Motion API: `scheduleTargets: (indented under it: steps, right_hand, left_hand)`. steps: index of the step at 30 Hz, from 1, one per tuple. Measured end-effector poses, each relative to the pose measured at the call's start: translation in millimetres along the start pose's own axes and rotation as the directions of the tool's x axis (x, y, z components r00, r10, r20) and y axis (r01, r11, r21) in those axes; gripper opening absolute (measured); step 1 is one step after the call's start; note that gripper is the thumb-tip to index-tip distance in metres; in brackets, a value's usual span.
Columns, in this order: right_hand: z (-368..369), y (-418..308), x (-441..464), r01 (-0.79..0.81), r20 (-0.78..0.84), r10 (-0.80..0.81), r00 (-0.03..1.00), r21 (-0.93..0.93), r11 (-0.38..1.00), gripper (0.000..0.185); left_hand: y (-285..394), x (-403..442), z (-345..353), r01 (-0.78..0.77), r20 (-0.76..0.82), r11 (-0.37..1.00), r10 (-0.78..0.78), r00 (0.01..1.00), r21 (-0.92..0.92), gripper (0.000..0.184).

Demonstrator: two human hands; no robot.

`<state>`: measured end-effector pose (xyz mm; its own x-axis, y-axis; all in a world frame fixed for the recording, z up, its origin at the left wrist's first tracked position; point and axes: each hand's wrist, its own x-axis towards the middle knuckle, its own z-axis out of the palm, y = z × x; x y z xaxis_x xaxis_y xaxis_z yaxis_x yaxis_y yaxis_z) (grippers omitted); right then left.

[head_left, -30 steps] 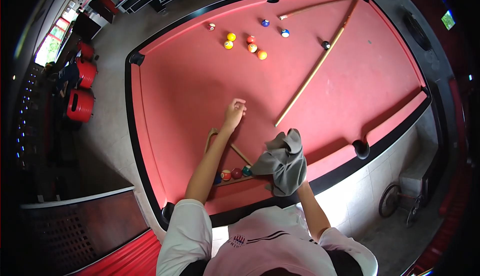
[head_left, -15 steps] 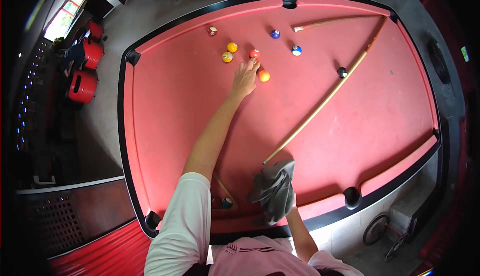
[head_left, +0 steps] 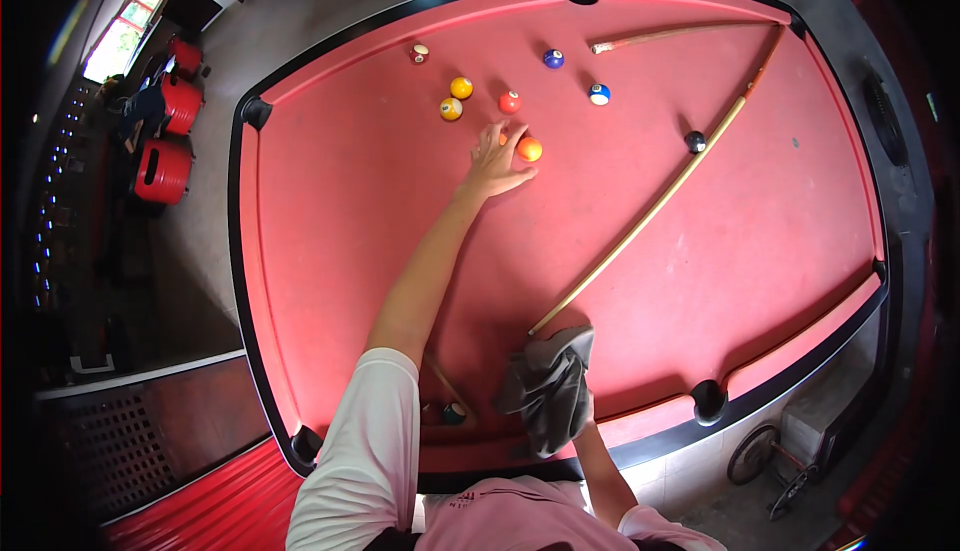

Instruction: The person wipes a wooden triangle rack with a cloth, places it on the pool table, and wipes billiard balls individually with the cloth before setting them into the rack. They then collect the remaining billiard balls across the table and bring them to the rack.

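Note:
My left hand (head_left: 492, 163) is over the middle of the pink table, fingers spread. Its fingertips and thumb are beside an orange ball (head_left: 530, 149); whether they touch it I cannot tell. A small orange patch (head_left: 503, 138) shows between the fingers, mostly hidden. Just beyond lies a red ball (head_left: 510, 102), with two yellow balls (head_left: 456, 98) to its left. Near the table's front edge a dark grey cloth (head_left: 552, 391) is bunched in my right hand (head_left: 586, 419), whose fingers the cloth mostly covers.
A cue (head_left: 640, 226) lies diagonally across the pool table (head_left: 760, 231), with a black ball (head_left: 695, 141) beside it. Another stick (head_left: 680, 35) lies at the far right. Blue balls (head_left: 599, 94) and a maroon-and-white ball (head_left: 419, 53) sit farther back. A green ball (head_left: 454, 413) is near the front rail.
My left hand has drawn back from the red ball toward the orange ball, and its fingers have spread wider. My right hand keeps the cloth in nearly the same place.

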<state>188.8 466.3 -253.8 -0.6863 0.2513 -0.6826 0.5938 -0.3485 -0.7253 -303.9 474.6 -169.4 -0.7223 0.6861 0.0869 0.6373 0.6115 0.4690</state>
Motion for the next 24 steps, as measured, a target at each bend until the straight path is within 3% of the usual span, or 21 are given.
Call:
scheduleTargets:
  steps: [3, 6, 10, 12, 16, 18, 20, 21, 22, 24]
  right_hand:
    - [-1.1, -1.6, 0.2, 0.017, -0.006, -0.018, 1.0, -0.038, 0.999, 0.04]
    - [-1.5, -3.3, 1.0, 0.044, -0.016, -0.045, 0.999, -0.071, 0.996, 0.04]
    - [-2.9, -4.0, -0.3, 0.108, -0.038, -0.115, 0.993, -0.144, 0.984, 0.04]
    - [-2.4, -2.3, 2.5, 0.189, -0.045, -0.207, 0.977, -0.252, 0.949, 0.04]
    - [-0.4, 1.0, 0.7, 0.333, -0.058, -0.454, 0.889, -0.597, 0.729, 0.039]
    - [1.0, -14.8, -12.4, 0.399, -0.126, -0.429, 0.894, -0.21, 0.893, 0.038]
    - [0.5, 13.8, -3.7, 0.502, -0.193, -0.466, 0.864, 0.24, 0.831, 0.028]
    - [2.4, 1.6, -15.2, 0.543, -0.235, -0.544, 0.806, -0.074, 0.836, 0.027]
    - [4.3, -17.8, -28.1, 0.528, -0.241, -0.634, 0.734, -0.384, 0.757, 0.027]
    - [10.4, -25.0, -39.6, 0.482, -0.322, -0.533, 0.783, -0.229, 0.846, 0.037]
  left_hand:
    - [14.4, 9.4, 14.0, -0.013, -0.057, 0.986, 0.023, 0.998, 0.164, 0.073]
    - [14.5, 16.1, 24.1, 0.098, 0.109, 0.978, -0.119, 0.987, 0.185, 0.059]
    - [23.2, -32.8, 31.4, 0.01, -0.034, 0.979, -0.004, 0.999, 0.205, 0.048]
    - [31.4, -71.8, 29.3, 0.004, -0.055, 0.976, 0.008, 0.998, 0.218, 0.049]
    - [62.2, -173.5, 23.5, 0.034, 0.016, 0.971, -0.039, 0.999, 0.238, 0.049]
    - [72.4, -227.8, 23.9, 0.049, 0.055, 0.972, -0.063, 0.997, 0.229, 0.048]
    - [83.6, -264.8, 17.5, 0.063, 0.099, 0.977, -0.084, 0.992, 0.204, 0.048]
    - [88.4, -279.9, 15.2, 0.068, 0.114, 0.979, -0.092, 0.989, 0.194, 0.048]
    - [92.6, -294.3, 15.1, 0.081, 0.106, 0.977, -0.104, 0.989, 0.197, 0.048]
    - [100.6, -315.6, 17.1, 0.096, 0.085, 0.975, -0.115, 0.99, 0.201, 0.049]
